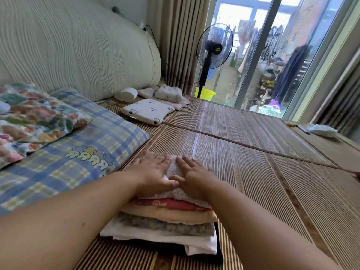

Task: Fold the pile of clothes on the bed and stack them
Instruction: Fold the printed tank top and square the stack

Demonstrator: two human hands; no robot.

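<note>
A stack of folded clothes (167, 225) sits on the bamboo mat (263, 172) of the bed, close in front of me. From the top it shows a white dotted garment (176, 170), then red, peach, grey patterned, white and dark layers. My left hand (153, 172) lies flat on the left half of the top garment, fingers straight. My right hand (194, 176) presses flat on the right half beside it, thumbs nearly touching. Neither hand grips the cloth.
A blue plaid pillow (78, 152) and a floral pillow (33, 115) lie to the left. A small white cushion (147, 111), a white roll (126, 93) and folded pale clothes (167, 94) sit by the headboard. A standing fan (213, 49) is beyond the bed. A white cloth (323, 130) lies far right.
</note>
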